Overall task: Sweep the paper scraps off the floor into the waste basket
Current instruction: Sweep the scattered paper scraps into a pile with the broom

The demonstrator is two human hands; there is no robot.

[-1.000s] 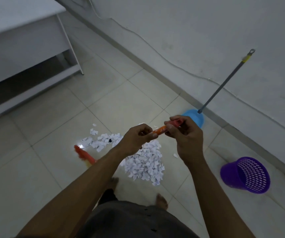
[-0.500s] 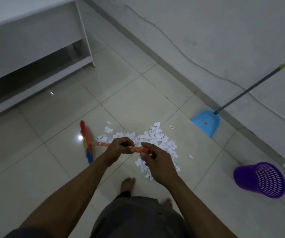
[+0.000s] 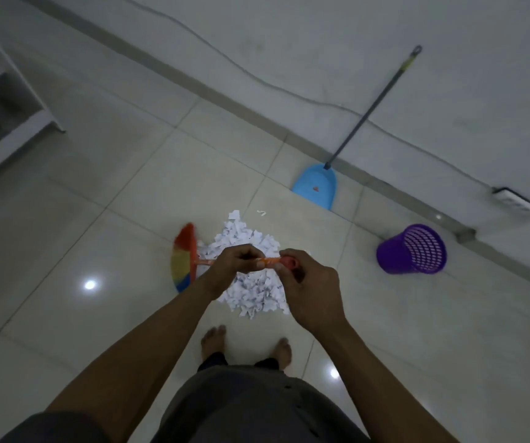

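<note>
Both hands are closed on the orange plastic broom handle (image 3: 268, 259): left hand (image 3: 236, 263) curled round it lower down, right hand (image 3: 308, 289) wrapped over its top end, a grip judged suited to short, steered strokes. The rainbow-bristled broom head (image 3: 184, 257) is set against the left edge of the white paper scraps (image 3: 241, 238), heaped on the tiled floor (image 3: 113, 203). The purple perforated waste basket (image 3: 412, 249) is seen well apart, right.
</note>
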